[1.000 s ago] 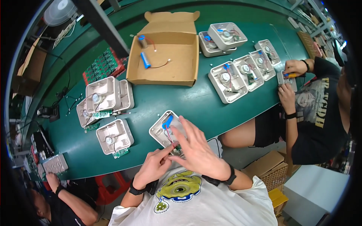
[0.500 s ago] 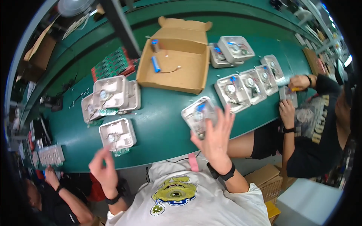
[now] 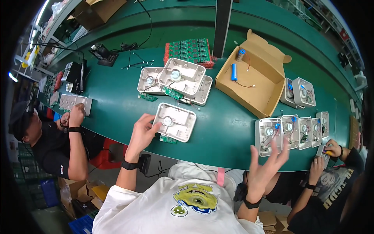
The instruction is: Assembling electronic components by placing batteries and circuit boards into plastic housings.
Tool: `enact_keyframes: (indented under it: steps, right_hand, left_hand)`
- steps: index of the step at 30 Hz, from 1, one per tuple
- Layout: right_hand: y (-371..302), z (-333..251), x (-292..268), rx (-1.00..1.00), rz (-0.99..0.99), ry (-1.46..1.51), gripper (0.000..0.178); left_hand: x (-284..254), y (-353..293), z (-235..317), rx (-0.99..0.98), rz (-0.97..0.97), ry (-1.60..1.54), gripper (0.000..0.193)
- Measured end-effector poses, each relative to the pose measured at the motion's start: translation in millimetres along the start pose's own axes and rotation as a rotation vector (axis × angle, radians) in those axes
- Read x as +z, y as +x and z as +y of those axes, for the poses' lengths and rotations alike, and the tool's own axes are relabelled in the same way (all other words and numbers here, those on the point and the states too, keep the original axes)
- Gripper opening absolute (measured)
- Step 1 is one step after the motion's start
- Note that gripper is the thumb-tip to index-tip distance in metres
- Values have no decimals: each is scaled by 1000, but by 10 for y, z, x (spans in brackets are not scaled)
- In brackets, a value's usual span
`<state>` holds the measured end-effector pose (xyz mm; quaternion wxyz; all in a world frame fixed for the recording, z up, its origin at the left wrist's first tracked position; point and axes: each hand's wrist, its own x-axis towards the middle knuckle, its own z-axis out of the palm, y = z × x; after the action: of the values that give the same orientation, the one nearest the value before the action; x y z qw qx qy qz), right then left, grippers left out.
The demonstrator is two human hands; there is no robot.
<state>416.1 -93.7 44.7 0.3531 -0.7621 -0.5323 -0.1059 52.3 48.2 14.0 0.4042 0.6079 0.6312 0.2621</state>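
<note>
A white plastic housing (image 3: 182, 130) with a round speaker and a green circuit board (image 3: 168, 139) at its near edge lies in front of me. My left hand (image 3: 143, 130) is at this housing's left wall, thumb and forefinger apart over the edge; whether they press on it is hard to see. My right hand (image 3: 268, 165) hangs empty at the table's front edge, fingers spread. Just beyond it stands a housing (image 3: 261, 134) with a speaker, wires and a blue part, at the left end of a row of similar housings (image 3: 305, 140).
Stacked housings (image 3: 183, 76) sit behind the near one, with green circuit boards (image 3: 191, 48) on red wrap beyond. An open cardboard box (image 3: 249, 95) holds two blue cylindrical cells. More housings (image 3: 304, 91) stand to its right. People work at both sides. A dark post (image 3: 222, 29) rises behind.
The view has swung left. My right hand has let go of its housing, which now stands in the right-hand row. My left hand has come up to the near housing.
</note>
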Motion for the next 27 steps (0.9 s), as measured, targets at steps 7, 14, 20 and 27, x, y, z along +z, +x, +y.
enact_keyframes:
  steps: [7, 14, 20, 27]
  right_hand:
    - [29, -357, 444, 14, -478, 542, 36]
    - [121, -224, 463, 364, -719, 680, 37]
    - [-13, -56, 428, 635, -396, 1249, 36]
    - [70, -104, 458, 677, -323, 1415, 44]
  left_hand:
    - [498, 84, 337, 326, -237, 66, 23]
    - [999, 211, 592, 482, -322, 106, 21]
    - [1034, 208, 651, 310, -411, -58, 23]
    - [902, -3, 272, -14, -389, -384, 31]
